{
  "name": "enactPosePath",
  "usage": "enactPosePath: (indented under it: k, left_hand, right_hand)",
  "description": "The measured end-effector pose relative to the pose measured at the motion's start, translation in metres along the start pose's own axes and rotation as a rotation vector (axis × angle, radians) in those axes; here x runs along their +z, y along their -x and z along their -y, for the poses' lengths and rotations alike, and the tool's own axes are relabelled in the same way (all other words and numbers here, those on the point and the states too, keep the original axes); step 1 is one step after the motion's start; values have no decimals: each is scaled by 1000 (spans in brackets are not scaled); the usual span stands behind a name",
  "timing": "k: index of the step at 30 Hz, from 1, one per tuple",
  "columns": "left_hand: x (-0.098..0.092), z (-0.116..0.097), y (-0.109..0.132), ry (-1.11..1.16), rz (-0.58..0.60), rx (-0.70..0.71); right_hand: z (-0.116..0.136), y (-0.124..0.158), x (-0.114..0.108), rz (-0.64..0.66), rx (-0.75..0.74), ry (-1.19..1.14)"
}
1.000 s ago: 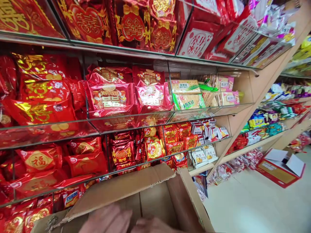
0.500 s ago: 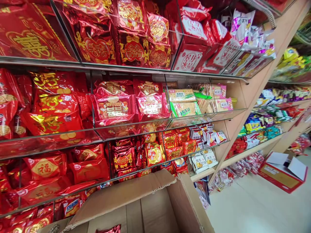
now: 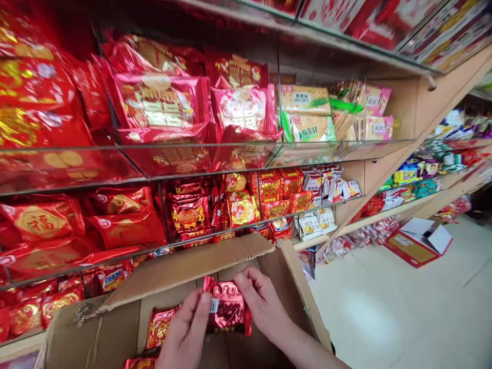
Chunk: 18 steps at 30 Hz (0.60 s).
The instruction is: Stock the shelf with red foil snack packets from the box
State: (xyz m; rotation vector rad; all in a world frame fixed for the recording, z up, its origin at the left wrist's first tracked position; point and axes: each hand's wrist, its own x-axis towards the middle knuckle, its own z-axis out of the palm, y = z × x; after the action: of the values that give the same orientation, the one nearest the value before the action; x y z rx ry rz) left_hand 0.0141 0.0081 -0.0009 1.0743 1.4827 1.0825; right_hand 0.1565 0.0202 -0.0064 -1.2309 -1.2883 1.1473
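Note:
Between both hands, above an open cardboard box (image 3: 249,246), is a shiny red snack packet (image 3: 227,307) with a small white label near its left end. My left hand (image 3: 186,328) pinches the packet's left edge between thumb and fingers. The opposite edge is gripped by my right hand (image 3: 265,302), its thumb on top. Inside the box, left of my left hand, lies another red and gold packet (image 3: 159,328). Part of one more red packet (image 3: 140,363) shows at the bottom edge of the view. The box's far flap leans toward the shelves.
Glass-fronted shelves (image 3: 200,159) filled with red and gold packets rise behind the box. Green and beige cracker packs (image 3: 307,115) stand on the right of one shelf. A red open carton (image 3: 417,241) sits on the pale floor (image 3: 369,312) at right.
Both hands have come into view, holding a red packet over the box. The view has tilted down, so the shelves appear higher and more of the box interior shows.

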Motion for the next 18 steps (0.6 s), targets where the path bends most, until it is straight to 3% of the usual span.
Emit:
enactPosePath:
  k: [3,8,11,15,18]
  left_hand:
    - [7,-12,-7,20,13,59]
    - [13,-9,-13,-47,-68,170]
    - [14,-2,-12,46,-15,52]
    - [14,16,-7,450,89,-224]
    - [9,30,-5,774,120,-443]
  right_hand:
    - [1,-7,3,-87,-64,59]
    - [-4,-14,1,-131,-139,90]
    - [-2,-10,-5,-186,-236,262]
    - [-4,0,-5,-265,-666,649]
    - [-20,11,10,-155,-923,712]
